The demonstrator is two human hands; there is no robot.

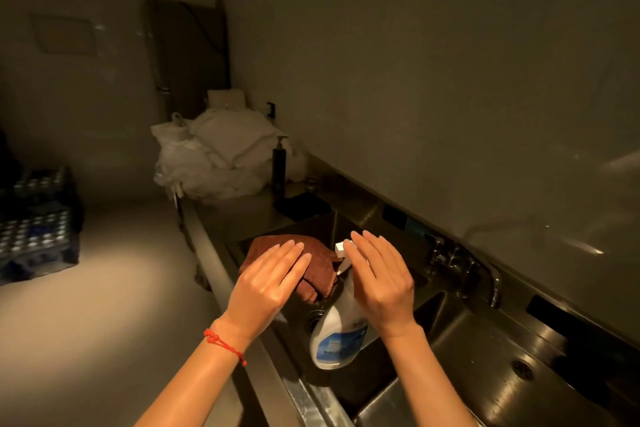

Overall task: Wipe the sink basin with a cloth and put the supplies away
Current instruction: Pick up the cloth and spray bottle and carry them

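Dim utility room, seen from above the sink counter. Both of the person's hands are held flat, fingers straight and together, palms down, gripping nothing. The left hand (273, 282), with a red string bracelet (224, 345) at the wrist, lies over the near corner of a folded brown cloth (294, 255); whether it touches the cloth cannot be told. The right hand (382, 279) is above the neck of a white spray bottle (337, 331) with a blue label; contact cannot be told here either.

The cloth rests in the left sink basin (367, 381), against its far left corner. The spray bottle lies tilted in the same basin, its white nozzle pointing away from the person toward the cloth and its base toward the near rim. A drain (313, 317) shows just left of the bottle.

A narrow divider separates this basin from the right basin (485, 357), which has its own drain (522, 368). A faucet (493, 282) stands along the back edge by the wall. Farther along the counter stand a dark pump bottle (278, 166) and, behind it, a pile of white linens (221, 152). Left of the counter's front edge lies open floor (104, 288), bounded on its far left by stacked cases of bottles (38, 218).
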